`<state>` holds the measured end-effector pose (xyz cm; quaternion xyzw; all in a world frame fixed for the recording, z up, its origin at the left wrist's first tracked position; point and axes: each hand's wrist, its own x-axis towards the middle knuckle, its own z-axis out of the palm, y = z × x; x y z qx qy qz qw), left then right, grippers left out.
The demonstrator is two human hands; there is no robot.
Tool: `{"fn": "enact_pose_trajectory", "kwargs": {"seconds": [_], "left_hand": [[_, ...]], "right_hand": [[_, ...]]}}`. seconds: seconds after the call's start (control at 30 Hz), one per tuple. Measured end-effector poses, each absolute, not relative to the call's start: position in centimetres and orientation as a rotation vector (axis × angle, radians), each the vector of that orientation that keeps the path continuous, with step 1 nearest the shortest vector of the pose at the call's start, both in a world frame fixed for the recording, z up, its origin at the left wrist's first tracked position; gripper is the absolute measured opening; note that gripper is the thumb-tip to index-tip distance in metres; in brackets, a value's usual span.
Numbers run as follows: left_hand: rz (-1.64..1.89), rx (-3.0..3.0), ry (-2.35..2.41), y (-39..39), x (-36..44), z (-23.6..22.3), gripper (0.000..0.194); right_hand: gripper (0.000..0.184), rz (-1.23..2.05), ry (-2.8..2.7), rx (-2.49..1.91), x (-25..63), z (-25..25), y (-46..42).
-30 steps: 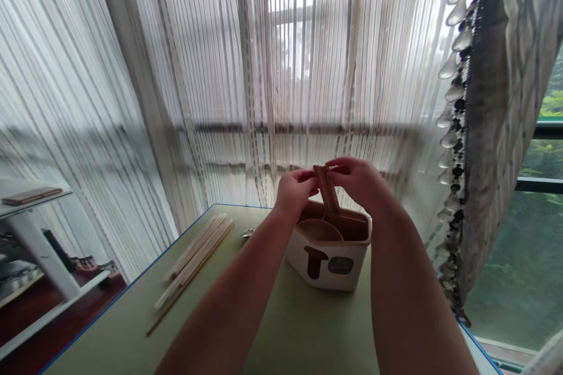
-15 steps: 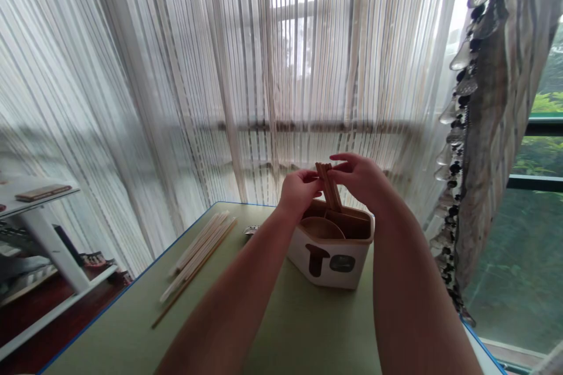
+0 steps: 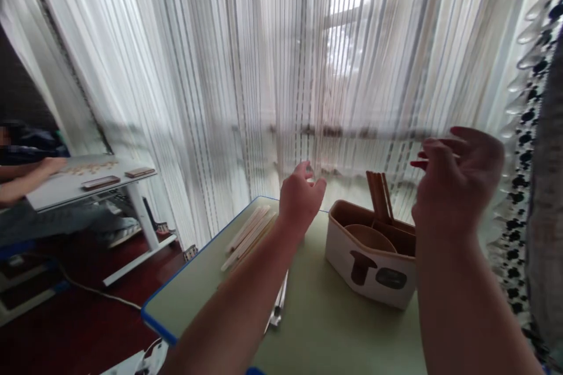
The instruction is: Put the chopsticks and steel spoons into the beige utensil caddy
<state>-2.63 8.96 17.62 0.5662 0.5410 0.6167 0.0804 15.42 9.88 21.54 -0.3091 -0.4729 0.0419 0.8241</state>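
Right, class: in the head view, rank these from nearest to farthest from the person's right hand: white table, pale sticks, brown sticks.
1. Brown sticks: in the container, left of the right hand.
2. Pale sticks: on the green table, farther left.
3. White table: far left.

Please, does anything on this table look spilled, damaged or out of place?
Nothing plainly stands out. The brown sticks lean in the upright white container, and pale sticks lie on the table; the left forearm hides part of it.

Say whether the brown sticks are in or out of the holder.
In: the brown sticks stand inside the holder, their tops sticking out above it.
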Motion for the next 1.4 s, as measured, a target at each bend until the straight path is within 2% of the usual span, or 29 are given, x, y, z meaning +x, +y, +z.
{"fn": "enact_pose_trajectory", "kwargs": {"seconds": [0.13, 0.23, 0.4, 0.53, 0.63, 1.07, 1.4], "left_hand": [[1.797, 1.677, 1.824, 9.0, -8.0, 14.9, 0.043], [1.709, 1.655, 1.948, 9.6, -12.1, 12.2, 0.036], [1.541, 1.567, 1.938, 9.6, -16.6, 8.6, 0.033], [1.409, 1.556, 1.982, 9.0, -18.0, 7.6, 0.03], [1.269, 1.58, 2.054, 8.8, -18.1, 7.4, 0.027], [0.765, 1.808, 2.261, 9.3, -16.6, 6.7, 0.02], [0.708, 1.814, 2.263, 9.6, -16.7, 6.1, 0.018]], "right_hand": [[0.021, 0.268, -0.985, -0.383, 11.0, 21.6, 7.8], [0.019, 0.504, -1.081, -0.358, 7.3, 20.3, 7.3], [0.03, 0.93, -1.379, -0.567, 0.8, 13.5, 8.1], [0.036, 1.211, -1.532, -0.733, -2.8, 7.3, 8.7], [0.04, 1.332, -1.511, -0.793, -3.6, 4.9, 9.0], [0.038, 1.144, -1.673, -0.783, -3.3, 3.2, 8.7], [0.034, 0.88, -1.639, -0.884, -2.8, 2.5, 8.8]]}}
